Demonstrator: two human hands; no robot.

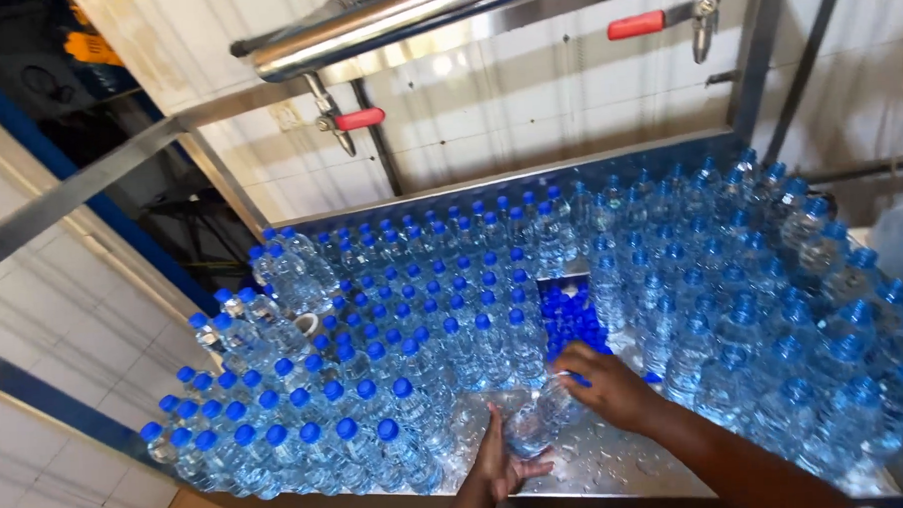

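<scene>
Gripping one clear bottle (533, 421) in my left hand (501, 470), my right hand (608, 384) closes on its cap; most bottles (394, 316) look capped, loose caps (572, 315) remain.

Bright daylight; glare on wet steel — soft blur, edges bowed.

A small clear plastic bottle (532, 421) lies tilted on its side on the wet steel table (619, 458), near the front edge. It appears empty, its neck angled up to the right toward a loose blue cap (579, 381).
</scene>
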